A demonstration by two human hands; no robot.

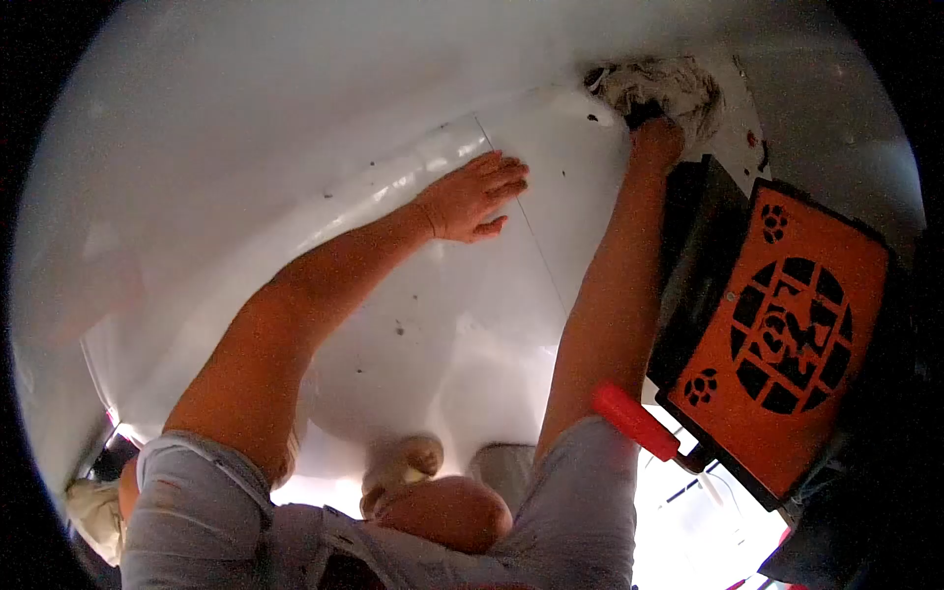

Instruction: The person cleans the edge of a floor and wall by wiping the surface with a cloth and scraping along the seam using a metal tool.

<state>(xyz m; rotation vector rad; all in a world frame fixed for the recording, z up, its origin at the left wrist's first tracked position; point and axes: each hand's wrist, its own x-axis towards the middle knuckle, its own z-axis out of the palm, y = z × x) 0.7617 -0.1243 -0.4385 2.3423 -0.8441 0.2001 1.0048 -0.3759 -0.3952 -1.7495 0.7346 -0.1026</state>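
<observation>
My left hand (477, 200) lies palm down on a glossy white surface (433, 305), its fingers stretched out beside a thin dark seam line. It holds nothing. Farther out at the upper right, my right hand (657, 140) is closed against a small dark thing (643, 113) whose kind I cannot make out. Right beyond that hand lies a crumpled, dirty beige cloth (688, 87). The fingers of the right hand are mostly hidden by its back and by shadow.
A black box with an orange panel (713, 324) with paw-print cut-outs stands beside my right forearm. A red handle (634, 421) sticks out near my right sleeve. Dark specks (399, 329) dot the white surface. A beige thing (98, 511) shows at the lower left.
</observation>
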